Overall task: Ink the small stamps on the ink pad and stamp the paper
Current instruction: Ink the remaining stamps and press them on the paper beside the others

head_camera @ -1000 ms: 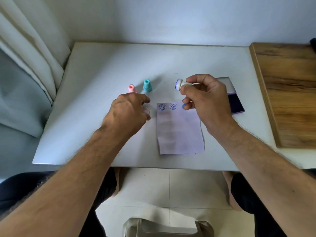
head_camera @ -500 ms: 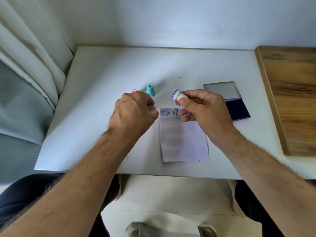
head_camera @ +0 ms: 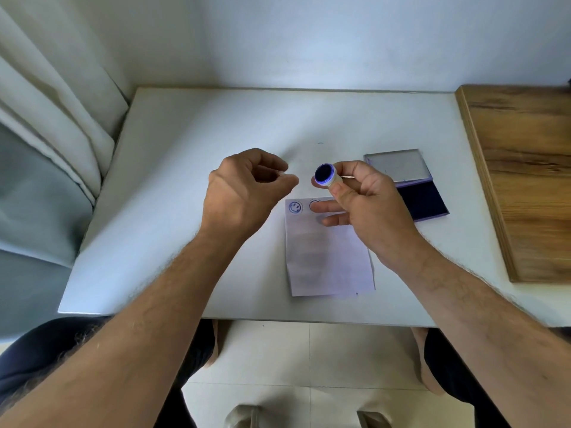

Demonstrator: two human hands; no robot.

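My right hand (head_camera: 370,205) holds a small white stamp (head_camera: 325,176) above the top of the paper, its round blue-inked face turned up towards me. My left hand (head_camera: 244,193) hovers just left of it, fingers curled, thumb and forefinger pinching what looks like a small clear cap (head_camera: 282,173). The white paper (head_camera: 327,257) lies on the white table (head_camera: 185,143) with a blue smiley print (head_camera: 295,207) at its top left and a second print (head_camera: 313,204) partly hidden by my fingers. The open ink pad (head_camera: 423,199) lies right of my right hand. The pink and teal stamps are hidden behind my left hand.
The ink pad's lid (head_camera: 397,165) lies flat behind the dark pad. A wooden board (head_camera: 525,180) borders the table on the right. A curtain (head_camera: 46,118) hangs at the left edge. The wall runs along the back.
My right hand has turned the stamp so its inked face points at me. My left hand has lifted off the table and moved right, now covering the pink and teal stamps.
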